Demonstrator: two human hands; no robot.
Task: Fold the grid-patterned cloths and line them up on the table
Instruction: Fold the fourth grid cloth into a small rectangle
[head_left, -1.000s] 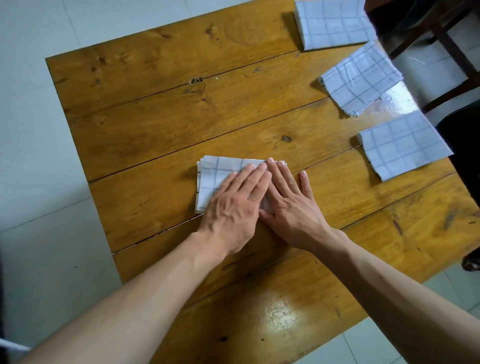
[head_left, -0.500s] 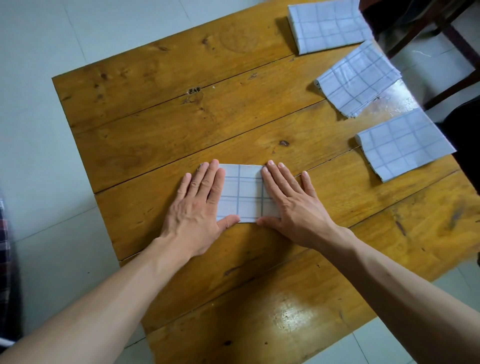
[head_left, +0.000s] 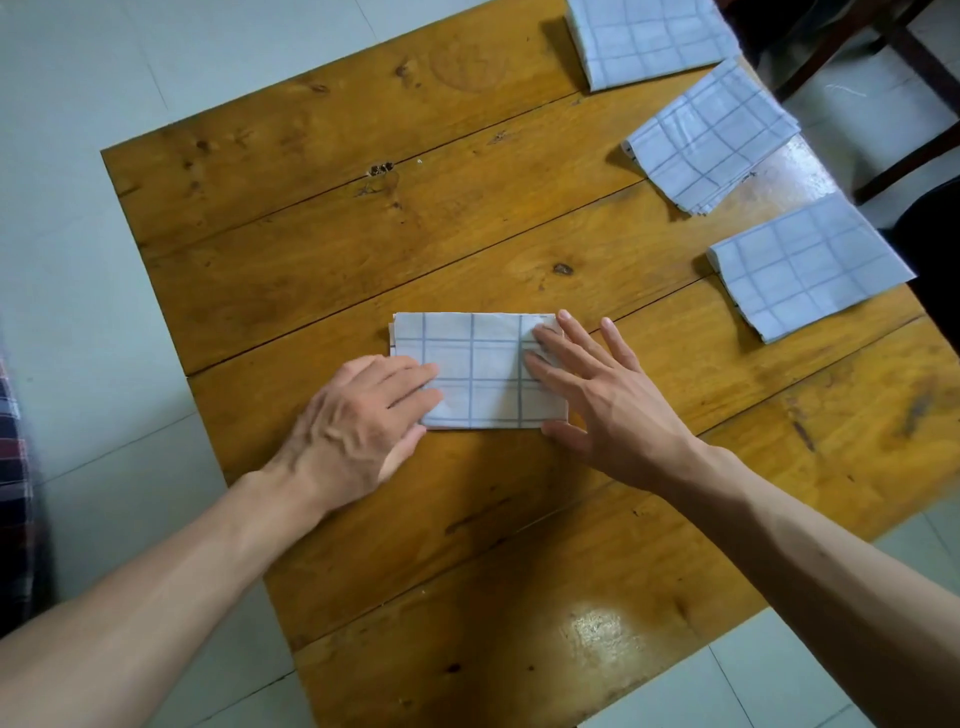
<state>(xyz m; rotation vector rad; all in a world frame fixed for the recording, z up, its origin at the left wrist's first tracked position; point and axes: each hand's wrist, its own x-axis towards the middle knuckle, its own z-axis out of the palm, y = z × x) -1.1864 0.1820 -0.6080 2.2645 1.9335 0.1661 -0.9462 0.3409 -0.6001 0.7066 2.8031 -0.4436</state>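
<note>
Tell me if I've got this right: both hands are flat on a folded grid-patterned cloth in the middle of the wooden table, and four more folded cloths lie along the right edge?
Not quite: the head view shows three folded grid-patterned cloths along the right edge, not four. The rest holds: left hand and right hand lie flat on the folded cloth in the middle of the wooden table.

White cloths (head_left: 480, 371) with a grey grid, honey-brown wooden table (head_left: 363, 249), pale tiled floor (head_left: 78, 260)
</note>
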